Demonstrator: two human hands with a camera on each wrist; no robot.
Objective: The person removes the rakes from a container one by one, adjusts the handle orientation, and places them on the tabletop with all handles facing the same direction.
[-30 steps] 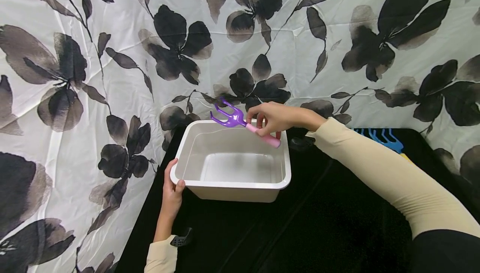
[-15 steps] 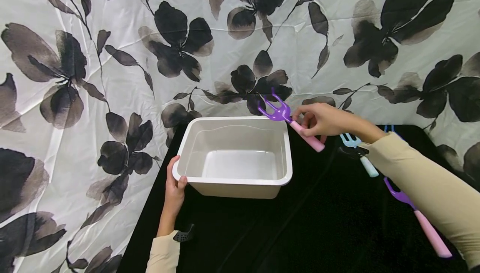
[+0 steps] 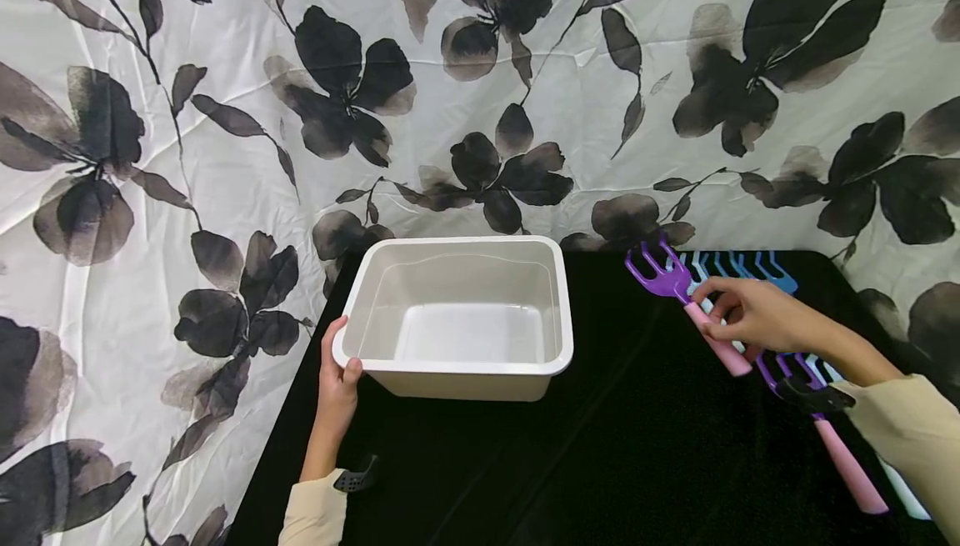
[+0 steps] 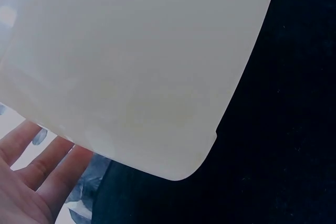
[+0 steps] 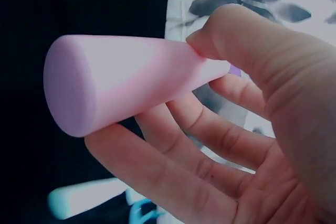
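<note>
My right hand (image 3: 761, 314) pinches the pink handle of a small garden hand fork (image 3: 669, 281) with purple tines, held above the right side of the table. The right wrist view shows the thumb on top of the pink handle (image 5: 126, 80) and fingers curled beneath it. At the front left corner of a whitish plastic tub (image 3: 457, 368), my left hand (image 3: 336, 388) grips the rim, thumb in front. Nothing lies inside the tub. Seen from the left wrist, the tub's outer wall (image 4: 152, 66) hides part of that hand (image 4: 47, 182).
Several blue hand forks (image 3: 776, 275) lie in a row at the table's back right. Another purple fork with a pink handle (image 3: 849, 467) lies nearer, beside a pale-handled one (image 3: 903, 488) partly under my sleeve. Black cloth (image 3: 525, 471) covers the table; a floral curtain (image 3: 585, 112) hangs behind.
My right hand has carried the purple fork from over the tub to the right, and lower, towards the other forks. The left hand keeps its hold on the rim.
</note>
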